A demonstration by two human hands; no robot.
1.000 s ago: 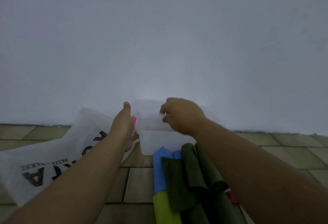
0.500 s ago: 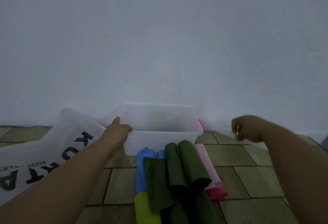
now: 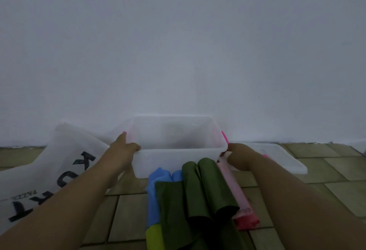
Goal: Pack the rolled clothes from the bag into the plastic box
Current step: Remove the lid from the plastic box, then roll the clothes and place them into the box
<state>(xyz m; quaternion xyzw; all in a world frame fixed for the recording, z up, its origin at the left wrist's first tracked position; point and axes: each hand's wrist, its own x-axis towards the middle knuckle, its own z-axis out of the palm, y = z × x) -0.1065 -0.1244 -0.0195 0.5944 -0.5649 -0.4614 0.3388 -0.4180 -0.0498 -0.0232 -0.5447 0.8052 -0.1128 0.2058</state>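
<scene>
Gripping the translucent white plastic box (image 3: 178, 170) at its two near corners, the left hand (image 3: 124, 149) lays its thumb over the rim and the right hand (image 3: 237, 156) curls round the opposite corner. The box stands at the far edge of the tiled floor (image 3: 128, 216), against the wall; it looks empty, though a dim shadow inside leaves that uncertain. Green, blue and pink rolled clothes (image 3: 210, 186) lie on the floor touching the box's near wall, with the white fabric bag with black lettering (image 3: 59, 160) to the left. Dragging the box nearer would likely shove the rolls and loosen them, and the flat translucent lid (image 3: 277, 156) just beside the right hand could get knocked.
</scene>
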